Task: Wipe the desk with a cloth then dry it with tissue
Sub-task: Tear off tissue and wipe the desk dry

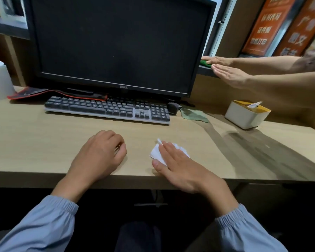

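"dell" stands on the monitor [116,42]'s lower bezel; orange posters [265,24] at two o'clock carry white chinese characters, too blurred to read.

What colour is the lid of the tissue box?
Mustard yellow lid on a white tissue box, head view.

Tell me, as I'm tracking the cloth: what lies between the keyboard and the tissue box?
In the head view, a dark mouse and the green cloth lie between keyboard and tissue box.
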Available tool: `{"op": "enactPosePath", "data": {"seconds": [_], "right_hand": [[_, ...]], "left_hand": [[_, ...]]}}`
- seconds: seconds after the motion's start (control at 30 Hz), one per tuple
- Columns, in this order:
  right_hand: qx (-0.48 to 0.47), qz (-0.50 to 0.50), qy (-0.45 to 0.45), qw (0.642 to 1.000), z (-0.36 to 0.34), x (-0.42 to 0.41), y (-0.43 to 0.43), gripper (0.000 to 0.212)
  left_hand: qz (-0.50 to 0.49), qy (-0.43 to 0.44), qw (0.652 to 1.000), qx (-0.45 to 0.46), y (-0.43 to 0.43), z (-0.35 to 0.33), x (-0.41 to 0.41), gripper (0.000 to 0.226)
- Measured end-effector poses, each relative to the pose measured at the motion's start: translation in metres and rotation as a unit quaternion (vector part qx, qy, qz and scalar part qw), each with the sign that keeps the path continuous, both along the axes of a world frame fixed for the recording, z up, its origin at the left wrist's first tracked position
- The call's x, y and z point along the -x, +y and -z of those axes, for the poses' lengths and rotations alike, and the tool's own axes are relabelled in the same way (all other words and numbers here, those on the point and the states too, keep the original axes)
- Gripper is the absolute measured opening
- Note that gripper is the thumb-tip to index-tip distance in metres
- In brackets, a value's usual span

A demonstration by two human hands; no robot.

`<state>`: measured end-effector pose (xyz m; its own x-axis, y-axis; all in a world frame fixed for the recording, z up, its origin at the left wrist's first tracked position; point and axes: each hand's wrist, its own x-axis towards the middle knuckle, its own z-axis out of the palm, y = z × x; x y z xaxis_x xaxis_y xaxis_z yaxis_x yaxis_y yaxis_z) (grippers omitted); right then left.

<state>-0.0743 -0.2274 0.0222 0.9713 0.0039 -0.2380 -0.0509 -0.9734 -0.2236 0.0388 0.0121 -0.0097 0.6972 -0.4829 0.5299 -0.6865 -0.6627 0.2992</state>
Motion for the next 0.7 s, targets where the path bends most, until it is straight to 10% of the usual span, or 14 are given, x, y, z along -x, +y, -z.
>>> {"op": "enactPosePath", "data": {"seconds": [0.7], "right_hand": [[0.003,0.107,-0.009,0.994,-0.002,-0.051,-0.090,0.088]], "left_hand": [[-0.008,-0.009,1.000,-0.011,0.000,0.007,-0.003,0.025]]}}
